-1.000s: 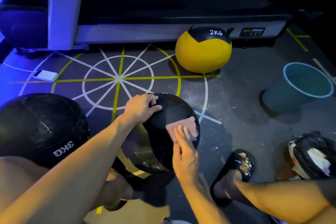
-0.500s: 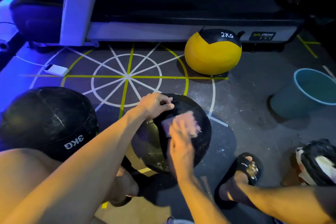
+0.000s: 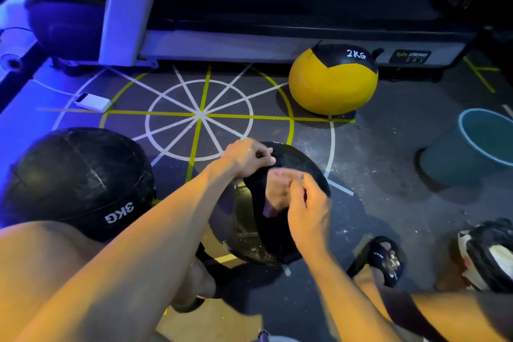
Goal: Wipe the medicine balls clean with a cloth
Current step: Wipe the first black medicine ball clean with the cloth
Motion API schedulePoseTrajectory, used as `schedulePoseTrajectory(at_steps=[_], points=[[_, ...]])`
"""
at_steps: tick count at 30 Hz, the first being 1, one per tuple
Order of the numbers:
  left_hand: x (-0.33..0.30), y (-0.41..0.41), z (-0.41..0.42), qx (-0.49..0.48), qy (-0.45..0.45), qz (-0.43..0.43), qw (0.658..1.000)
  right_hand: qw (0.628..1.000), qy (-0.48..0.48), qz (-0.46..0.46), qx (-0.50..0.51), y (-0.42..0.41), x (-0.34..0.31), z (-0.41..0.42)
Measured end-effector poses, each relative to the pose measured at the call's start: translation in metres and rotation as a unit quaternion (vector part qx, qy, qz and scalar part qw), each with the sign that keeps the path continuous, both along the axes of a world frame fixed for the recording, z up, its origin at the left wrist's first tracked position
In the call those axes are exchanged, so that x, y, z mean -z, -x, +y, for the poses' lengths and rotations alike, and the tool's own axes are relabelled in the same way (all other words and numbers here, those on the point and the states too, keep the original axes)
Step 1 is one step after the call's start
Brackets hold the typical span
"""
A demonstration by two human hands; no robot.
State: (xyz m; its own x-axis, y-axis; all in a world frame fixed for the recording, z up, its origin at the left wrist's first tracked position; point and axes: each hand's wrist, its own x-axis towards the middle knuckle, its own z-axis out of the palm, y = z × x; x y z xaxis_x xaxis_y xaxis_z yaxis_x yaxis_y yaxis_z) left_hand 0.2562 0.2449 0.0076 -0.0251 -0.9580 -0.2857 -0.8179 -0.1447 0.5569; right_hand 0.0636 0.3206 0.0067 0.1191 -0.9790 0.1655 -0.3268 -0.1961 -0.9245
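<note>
- Dark gym floor [image 3: 374, 175] is spreading across the frame, marked with a white and yellow wheel of lines at centre, and a treadmill [image 3: 277, 8] is standing along the top edge.
- Your left hand [image 3: 244, 157] is curling its fingers over the top of the black medicine ball [image 3: 277, 236] at lower centre, gripping it.
- Your right hand [image 3: 308, 208] is pressing the pink cloth [image 3: 273, 191] against that ball's upper face; the cloth is blurred, and you cannot tell whether the fingers are flat on it or pinching it.
- Lower left, a black ball marked 3KG [image 3: 80, 178] is sitting just beside your knee.
- Upper right, a yellow ball marked 2KG [image 3: 330, 86] is resting against the treadmill base.
- At the right edge a teal bucket [image 3: 472, 153] is standing, well apart from the balls.
- Your sandalled foot [image 3: 380, 258] is planted at lower right.
</note>
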Motion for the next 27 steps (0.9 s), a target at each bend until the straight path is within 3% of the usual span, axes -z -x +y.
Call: schedulePoseTrajectory(at_steps=[3,6,10,11,13,16,18,20,23,27], points=[[-0.002,0.000,0.000,-0.013,-0.010,0.003,1.000,0.993,0.047,0.107,-0.022,-0.027,0.024,-0.002],[-0.002,-0.005,0.004,-0.029,-0.022,0.032,0.999,0.904,0.232,0.292,-0.212,-0.033,0.062,0.015],[0.000,-0.014,0.011,-0.040,-0.022,0.065,0.997,0.846,0.236,0.282,-0.386,0.001,0.059,0.029],[-0.001,-0.013,0.013,-0.032,-0.018,0.053,0.998,0.851,0.225,0.276,-0.387,0.011,0.059,0.031],[-0.003,-0.009,0.016,-0.018,-0.004,0.030,0.999,0.896,0.181,0.237,-0.329,0.030,0.047,0.029],[0.000,-0.009,0.021,-0.010,0.006,0.017,1.000,0.981,0.047,0.118,-0.146,0.058,0.021,0.008],[0.003,-0.012,0.026,-0.021,0.022,0.019,0.999,0.997,-0.062,0.051,0.007,0.078,0.010,-0.018],[0.005,-0.011,0.030,-0.042,0.030,0.007,0.999,0.980,-0.113,0.023,0.163,0.097,0.010,-0.044],[0.009,0.004,0.044,-0.134,0.054,-0.004,0.989,0.983,-0.099,-0.049,0.148,0.093,0.008,-0.050],[0.019,0.035,0.062,-0.208,0.092,-0.013,0.974,0.998,-0.027,0.058,0.007,0.042,0.046,0.006]])
